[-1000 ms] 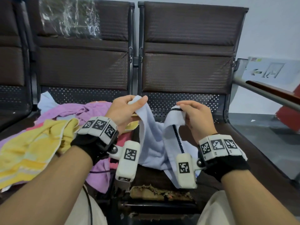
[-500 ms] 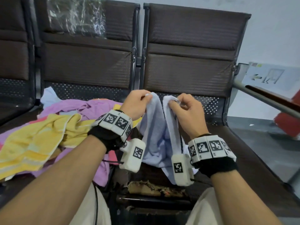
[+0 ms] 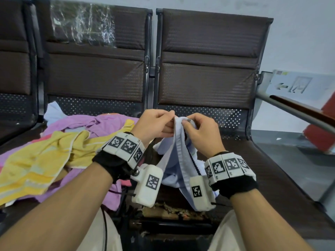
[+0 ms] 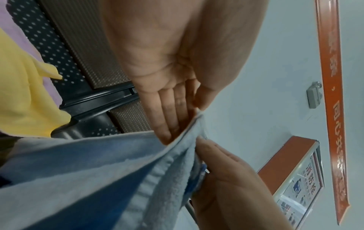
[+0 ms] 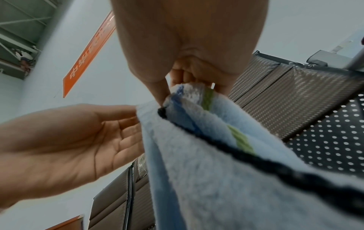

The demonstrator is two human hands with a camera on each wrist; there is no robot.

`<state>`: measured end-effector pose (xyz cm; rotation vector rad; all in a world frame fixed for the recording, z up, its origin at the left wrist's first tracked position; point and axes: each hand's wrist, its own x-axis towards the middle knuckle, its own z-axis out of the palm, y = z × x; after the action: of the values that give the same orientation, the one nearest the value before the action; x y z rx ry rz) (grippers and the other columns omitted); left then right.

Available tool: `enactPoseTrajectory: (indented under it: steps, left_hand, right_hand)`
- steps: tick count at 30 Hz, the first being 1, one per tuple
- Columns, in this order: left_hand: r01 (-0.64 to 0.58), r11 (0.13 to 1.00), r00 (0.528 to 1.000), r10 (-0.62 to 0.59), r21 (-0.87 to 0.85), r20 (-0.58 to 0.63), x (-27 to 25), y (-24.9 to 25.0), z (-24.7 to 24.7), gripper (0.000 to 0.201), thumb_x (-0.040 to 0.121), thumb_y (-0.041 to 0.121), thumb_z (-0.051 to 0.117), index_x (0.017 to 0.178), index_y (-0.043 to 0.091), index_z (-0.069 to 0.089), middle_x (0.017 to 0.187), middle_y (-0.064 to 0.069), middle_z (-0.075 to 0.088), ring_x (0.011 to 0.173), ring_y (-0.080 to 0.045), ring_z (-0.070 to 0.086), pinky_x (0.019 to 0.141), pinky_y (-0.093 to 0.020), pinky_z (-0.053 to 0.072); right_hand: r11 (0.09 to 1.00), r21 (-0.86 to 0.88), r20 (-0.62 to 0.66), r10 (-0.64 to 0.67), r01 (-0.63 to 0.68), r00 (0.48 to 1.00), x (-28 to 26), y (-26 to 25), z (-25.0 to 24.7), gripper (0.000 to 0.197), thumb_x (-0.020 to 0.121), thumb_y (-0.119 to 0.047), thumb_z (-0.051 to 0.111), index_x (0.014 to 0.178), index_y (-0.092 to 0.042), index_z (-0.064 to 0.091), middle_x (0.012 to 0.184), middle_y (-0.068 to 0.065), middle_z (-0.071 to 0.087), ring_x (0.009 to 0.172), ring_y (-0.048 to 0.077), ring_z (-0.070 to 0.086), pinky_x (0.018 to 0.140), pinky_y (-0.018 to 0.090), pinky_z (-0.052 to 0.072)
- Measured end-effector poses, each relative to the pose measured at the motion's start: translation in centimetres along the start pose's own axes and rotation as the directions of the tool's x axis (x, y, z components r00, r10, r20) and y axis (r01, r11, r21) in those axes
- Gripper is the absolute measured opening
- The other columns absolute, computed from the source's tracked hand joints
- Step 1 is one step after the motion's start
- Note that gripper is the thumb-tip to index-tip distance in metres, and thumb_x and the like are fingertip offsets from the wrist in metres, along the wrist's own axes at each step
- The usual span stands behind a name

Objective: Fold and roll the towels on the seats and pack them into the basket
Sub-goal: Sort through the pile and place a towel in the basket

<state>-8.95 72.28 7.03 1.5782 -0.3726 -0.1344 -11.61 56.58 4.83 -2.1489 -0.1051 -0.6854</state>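
Note:
A light blue towel [image 3: 174,160] with a dark edge stripe hangs folded between both hands above the right seat [image 3: 272,178]. My left hand [image 3: 169,117] pinches one top corner between thumb and fingers. Right beside it, my right hand [image 3: 186,122] grips the other corner with curled fingers, so the two corners meet. The left wrist view shows the left hand [image 4: 183,124] with its thumb pressed on the towel [image 4: 98,179] edge. In the right wrist view the right hand [image 5: 177,87] holds the bunched towel [image 5: 216,155] corner. No basket is in view.
A yellow towel [image 3: 36,165] and a pink-purple towel [image 3: 101,124] lie heaped on the left seat, with a pale cloth [image 3: 52,113] behind them. A metal armrest [image 3: 299,113] runs along the right side. The seat's front edge [image 3: 172,212] is torn.
Both hands have come together and risen a little, bringing the two top corners of the blue towel from apart to touching.

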Motion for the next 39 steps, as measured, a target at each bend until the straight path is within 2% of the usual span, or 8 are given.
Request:
enactPoseTrajectory:
  steps: [5, 9, 13, 23, 28, 32, 36, 39]
  left_hand:
    - [-0.113, 0.982, 0.993, 0.114, 0.151, 0.000, -0.3, -0.7, -0.5, 0.011, 0.075, 0.019, 0.077, 0.085, 0.018, 0.072, 0.076, -0.002, 0.074, 0.075, -0.012, 0.071, 0.067, -0.026, 0.059]
    - [-0.170, 0.943, 0.981, 0.191, 0.287, -0.046, -0.1, -0.9, -0.8, 0.001, 0.083, 0.017, 0.070, 0.084, 0.018, 0.069, 0.071, 0.002, 0.072, 0.066, -0.010, 0.068, 0.062, -0.031, 0.058]
    - [-0.223, 0.886, 0.970, 0.244, 0.406, 0.000, -0.8, -1.0, -0.9, 0.009, 0.085, 0.023, 0.067, 0.086, 0.015, 0.070, 0.078, -0.002, 0.073, 0.076, -0.018, 0.069, 0.075, -0.039, 0.057]
    - [-0.091, 0.995, 0.980, 0.097, 0.039, -0.173, -3.7, 1.2, -2.0, 0.013, 0.095, 0.008, 0.049, 0.092, 0.005, 0.061, 0.085, -0.009, 0.064, 0.076, -0.015, 0.060, 0.067, -0.025, 0.053]
    - [0.027, 0.997, 0.960, -0.046, -0.073, -0.274, -4.9, 1.6, -5.1, 0.020, 0.098, 0.007, 0.041, 0.095, 0.000, 0.060, 0.100, -0.021, 0.062, 0.092, -0.026, 0.057, 0.087, -0.046, 0.048]
    - [0.067, 0.998, 0.932, -0.061, 0.003, -0.356, -5.2, 0.9, -6.5, 0.029, 0.093, 0.002, 0.038, 0.071, 0.010, 0.056, 0.077, -0.007, 0.058, 0.080, -0.021, 0.052, 0.077, -0.034, 0.044]
    - [0.131, 0.938, 0.920, 0.007, 0.322, -0.392, -4.7, 0.0, -7.6, 0.019, 0.089, 0.008, 0.034, 0.074, 0.007, 0.047, 0.080, -0.012, 0.045, 0.079, -0.019, 0.040, 0.075, -0.037, 0.037]
    - [0.143, 0.917, 0.924, 0.012, 0.373, -0.382, -4.5, -0.6, -7.8, 0.018, 0.086, 0.010, 0.036, 0.069, 0.013, 0.042, 0.074, -0.010, 0.038, 0.074, -0.019, 0.035, 0.068, -0.033, 0.029]
  right_hand:
    - [0.999, 0.049, 0.039, 0.021, -0.023, 0.999, -0.1, -0.2, 0.2, 0.009, 0.089, -0.024, 0.064, 0.086, -0.017, 0.069, 0.074, -0.008, 0.067, 0.069, -0.002, 0.059, 0.062, 0.011, 0.044]
    - [0.989, 0.131, 0.057, 0.068, -0.075, 0.996, -0.2, -0.5, 0.1, 0.006, 0.086, -0.023, 0.066, 0.082, -0.020, 0.066, 0.073, -0.007, 0.067, 0.069, 0.005, 0.061, 0.065, 0.022, 0.049]
    - [0.992, 0.114, 0.116, 0.037, -0.050, 0.993, -0.6, -0.2, -0.8, 0.012, 0.083, -0.024, 0.070, 0.080, -0.015, 0.064, 0.073, -0.002, 0.066, 0.067, 0.007, 0.058, 0.064, 0.023, 0.048]
    - [0.967, -0.148, 0.358, -0.145, 0.209, 0.922, -2.6, 0.3, -2.3, 0.042, 0.076, -0.037, 0.076, 0.056, -0.020, 0.042, 0.050, -0.009, 0.039, 0.050, 0.004, 0.038, 0.050, 0.020, 0.029]
    - [0.900, -0.354, 0.625, 0.025, 0.254, 0.780, -3.9, 2.3, -4.1, 0.048, 0.078, -0.054, 0.068, 0.057, -0.021, 0.039, 0.053, -0.006, 0.039, 0.050, 0.007, 0.036, 0.051, 0.025, 0.025]
    - [0.731, -0.599, 0.687, 0.259, 0.327, 0.679, -5.1, 3.3, -4.3, 0.051, 0.086, -0.071, 0.040, 0.065, -0.025, 0.044, 0.067, -0.007, 0.051, 0.072, 0.019, 0.048, 0.072, 0.035, 0.031]
    - [0.596, -0.742, 0.609, 0.405, 0.307, 0.682, -5.0, 3.7, -5.5, 0.036, 0.096, -0.050, 0.037, 0.087, -0.022, 0.057, 0.103, 0.001, 0.063, 0.103, 0.025, 0.054, 0.084, 0.039, 0.025]
    - [0.669, -0.720, 0.564, 0.407, 0.185, 0.719, -4.6, 4.1, -7.0, 0.020, 0.089, -0.037, 0.056, 0.078, -0.020, 0.058, 0.091, 0.003, 0.063, 0.091, 0.024, 0.055, 0.077, 0.033, 0.034]
